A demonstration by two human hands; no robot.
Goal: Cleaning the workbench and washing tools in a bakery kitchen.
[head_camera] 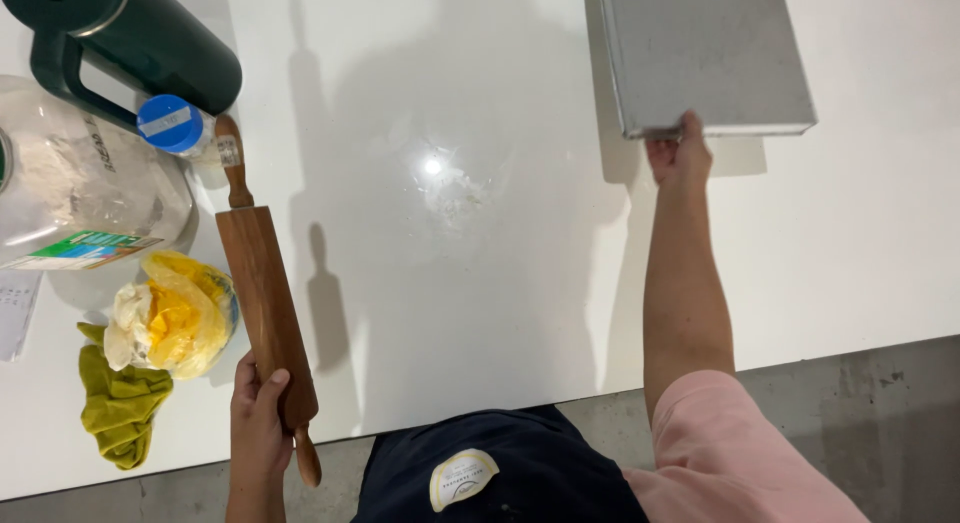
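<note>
Left hand (pixel 258 423) wraps its grip around the lower barrel of the wooden rolling pin (pixel 266 303), right at the near edge of the white table (pixel 480 313). The pin's long axis runs near edge to far, tilted slightly left, far handle pointing at the blue-capped bottle (pixel 172 124). Just left sit a yellow bag (pixel 175 316) and an olive cloth (pixel 120 403). Right hand (pixel 680 155) reaches far out to the metal baking tray (pixel 705 53); fingers seem tucked under its near edge, though the hold is hard to see. Broad open tabletop between both arms.
</note>
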